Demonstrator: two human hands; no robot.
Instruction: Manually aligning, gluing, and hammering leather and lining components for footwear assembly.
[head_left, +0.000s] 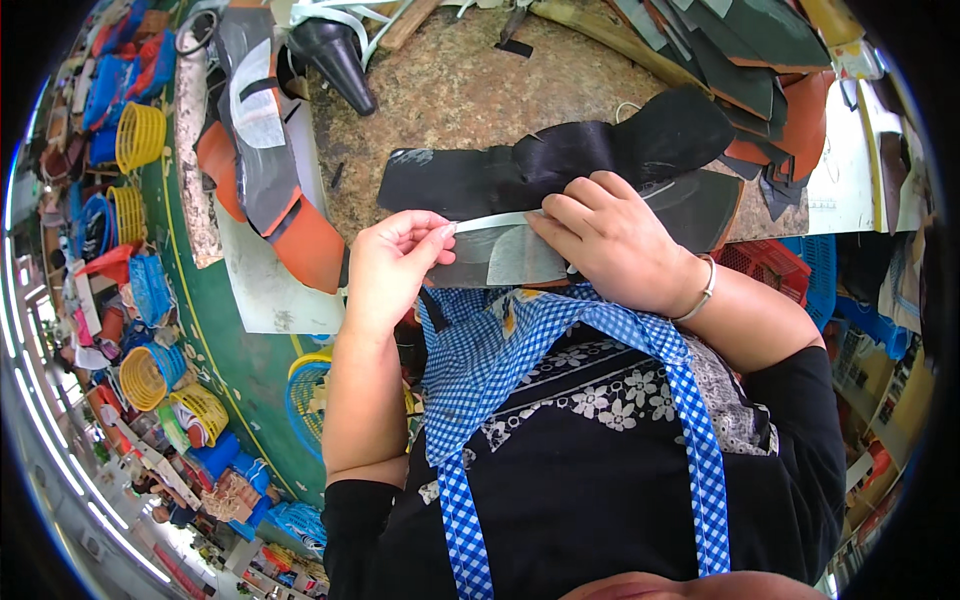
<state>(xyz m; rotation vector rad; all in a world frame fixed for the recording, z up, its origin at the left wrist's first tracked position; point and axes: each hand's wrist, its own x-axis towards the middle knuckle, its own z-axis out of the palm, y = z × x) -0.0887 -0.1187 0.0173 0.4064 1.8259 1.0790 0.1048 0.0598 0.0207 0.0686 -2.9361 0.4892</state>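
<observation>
My left hand [405, 255] pinches one end of a narrow white strip [490, 221] between thumb and fingertips. The strip runs along the upper edge of a dark leather piece [470, 262] that has a pale grey patch [525, 256] on it. At the strip's other end, the curled fingers of my right hand [610, 238] press it down on the leather; that hand's fingertips are partly hidden. Just beyond both hands lies a second, black leather piece [450, 178] with a raised, shiny middle.
A mottled work board [430, 100] lies beneath. A black cone-shaped tool [340, 65] sits at the far left, near orange-and-grey leather pieces [270, 170]. More cut leather pieces [735, 60] are stacked at the far right. A red basket [765, 270] stands beside my right arm.
</observation>
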